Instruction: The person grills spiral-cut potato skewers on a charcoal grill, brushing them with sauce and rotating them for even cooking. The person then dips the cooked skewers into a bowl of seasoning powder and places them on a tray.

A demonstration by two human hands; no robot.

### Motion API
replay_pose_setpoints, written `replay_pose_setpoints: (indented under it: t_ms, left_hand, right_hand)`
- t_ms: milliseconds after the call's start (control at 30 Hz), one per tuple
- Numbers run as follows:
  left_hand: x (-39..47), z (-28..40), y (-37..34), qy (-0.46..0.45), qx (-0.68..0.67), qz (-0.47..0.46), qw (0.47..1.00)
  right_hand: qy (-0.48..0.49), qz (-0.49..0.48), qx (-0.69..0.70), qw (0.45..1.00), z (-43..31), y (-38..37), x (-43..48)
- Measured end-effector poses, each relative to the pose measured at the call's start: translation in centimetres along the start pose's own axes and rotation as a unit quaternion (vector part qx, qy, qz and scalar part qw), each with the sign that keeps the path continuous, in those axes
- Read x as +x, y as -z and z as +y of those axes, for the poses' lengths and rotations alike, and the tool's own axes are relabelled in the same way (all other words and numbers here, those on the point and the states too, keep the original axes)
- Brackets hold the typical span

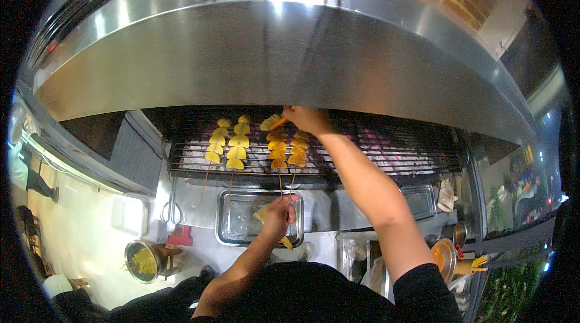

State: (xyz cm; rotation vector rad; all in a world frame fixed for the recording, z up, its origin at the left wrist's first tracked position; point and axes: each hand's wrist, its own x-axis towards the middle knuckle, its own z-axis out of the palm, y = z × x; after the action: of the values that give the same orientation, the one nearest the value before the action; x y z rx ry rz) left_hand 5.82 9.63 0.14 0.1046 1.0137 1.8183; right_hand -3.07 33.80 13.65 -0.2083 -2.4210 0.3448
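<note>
My left hand grips the lower ends of two skewers of browned, seasoned slices, which look like potato, lying over the charcoal grill. My right hand holds a basting brush by its orange handle, its bristles near the far end of the left one of these skewers. Two skewers of paler yellow slices lie on the grate further left. Beneath my left hand is a metal tray, with a yellowish piece partly hidden by the hand.
A stainless steel hood overhangs the grill. Scissors, a red object and a metal bowl of skewered yellow pieces are at left. A second tray, a bowl of orange seasoning and a holder of sticks stand right.
</note>
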Motion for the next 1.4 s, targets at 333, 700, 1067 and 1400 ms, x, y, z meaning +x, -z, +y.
replay_pose_setpoints:
  t_ms: [333,700,1067,1400]
  left_hand:
    - [-0.2,-0.1,0.6,-0.006,-0.003,0.013,1.0]
    - [0.0,1.0,-0.3,0.001,0.022,0.041,0.999]
    - [0.0,2.6,-1.4,-0.035,0.073,0.071,0.994]
    - [0.7,-0.4,-0.2,0.007,0.063,0.06,0.996]
  right_hand:
    - [-0.162,-0.114,-0.003,0.98,-1.6,8.8,-8.1]
    - [-0.144,0.012,0.122,0.982,-4.1,13.1,-13.5]
    - [-0.269,0.145,0.137,0.942,-1.8,16.7,-14.1]
    - [-0.182,0.063,0.038,0.98,-1.6,12.5,-11.5]
